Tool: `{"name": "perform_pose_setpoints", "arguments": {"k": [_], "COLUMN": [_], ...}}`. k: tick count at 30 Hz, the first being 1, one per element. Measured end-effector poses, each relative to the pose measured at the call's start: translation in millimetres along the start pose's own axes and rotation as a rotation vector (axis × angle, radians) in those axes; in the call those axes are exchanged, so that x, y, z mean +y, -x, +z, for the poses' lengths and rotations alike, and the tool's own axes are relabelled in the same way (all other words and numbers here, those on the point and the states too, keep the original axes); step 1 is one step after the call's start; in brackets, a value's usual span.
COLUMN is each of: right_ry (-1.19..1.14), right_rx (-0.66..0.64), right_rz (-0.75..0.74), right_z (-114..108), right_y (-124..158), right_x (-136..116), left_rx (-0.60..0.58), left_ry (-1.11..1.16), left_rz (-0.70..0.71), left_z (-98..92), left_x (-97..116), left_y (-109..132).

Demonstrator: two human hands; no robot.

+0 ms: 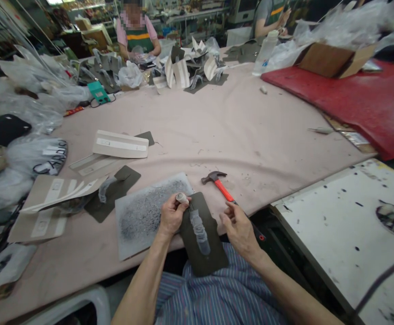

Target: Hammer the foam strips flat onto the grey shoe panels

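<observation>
My left hand (171, 215) is closed around a short metal punch-like tool (182, 197), its tip set on the top of a dark olive leather piece (204, 253) that hangs over the table's front edge onto my lap. A clear plastic strip (199, 230) lies along that piece. Under its top end sits a grey pitted cutting pad (143, 216). My right hand (239, 228) hovers just right of the piece, fingers loosely curled, holding nothing. A hammer with a red handle (221, 185) lies just beyond my right hand.
Beige and olive cut pieces (120, 144) lie to the left, among plastic bags (30, 158). A red mat (353, 104) with a cardboard box (332, 58) sits at right, a speckled white board (353, 225) nearer. A person (136, 34) works at the far end of the pink table (234, 126).
</observation>
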State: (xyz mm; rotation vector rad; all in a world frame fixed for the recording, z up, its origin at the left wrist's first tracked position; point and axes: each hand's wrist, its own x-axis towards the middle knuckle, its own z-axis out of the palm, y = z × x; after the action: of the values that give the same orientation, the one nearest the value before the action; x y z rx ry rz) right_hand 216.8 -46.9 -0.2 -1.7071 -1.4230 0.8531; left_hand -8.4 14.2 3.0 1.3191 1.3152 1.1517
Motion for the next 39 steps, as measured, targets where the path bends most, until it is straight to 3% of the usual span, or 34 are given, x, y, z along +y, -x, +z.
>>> {"name": "perform_pose_setpoints", "arguments": {"k": [2,5,8,11,13,18,20,22,24,28,30,33,35,39], "right_ry": [0.135,0.382,0.649,0.754,0.636,-0.049,-0.141,-0.226,-0.255,0.057,0.328,0.595,0.543,0.075], "right_rx": [0.089,0.106,0.042,-0.105,-0.185,-0.472,-0.579,-0.602,-0.502,-0.241,-0.295,-0.449,-0.363,0.101], "right_rz": [-0.065,-0.149,-0.159,-0.103,-0.012,0.414,0.463,0.468,0.338,-0.205,-0.346,-0.398,-0.46,-0.575], "right_z": [-7,-15,-19,-22,-26,-37,-40,-43,-47,-60,-68,-83,-93,-96], "right_y": [-13,-28,-38,-50,-60,-77,-75,-66,-54,-33,-29,-33,-36,-32], "right_x": [12,19,17,13,10,-11,-24,-39,-54,-74,-82,-100,-118,-136], "left_rx": [-0.012,-0.018,-0.015,-0.013,-0.006,0.017,0.018,0.021,0.026,0.018,0.01,0.001,-0.008,-0.023], "left_ry": [-0.034,-0.065,-0.093,-0.129,-0.169,-0.268,-0.294,-0.312,-0.331,-0.379,-0.395,-0.421,-0.419,-0.407], "left_rz": [0.002,0.007,0.015,0.029,0.046,0.092,0.107,0.121,0.147,0.207,0.213,0.207,0.208,0.216], "left_z": [-0.1,0.2,1.0,2.7,4.1,6.8,7.6,8.5,9.5,10.4,10.1,9.3,9.0,9.0], "left_x": [0,0,1,3,4,2,1,0,0,-3,-4,-5,-5,-4], "left_y": [0,0,0,0,0,2,3,3,5,8,9,9,9,9]}}
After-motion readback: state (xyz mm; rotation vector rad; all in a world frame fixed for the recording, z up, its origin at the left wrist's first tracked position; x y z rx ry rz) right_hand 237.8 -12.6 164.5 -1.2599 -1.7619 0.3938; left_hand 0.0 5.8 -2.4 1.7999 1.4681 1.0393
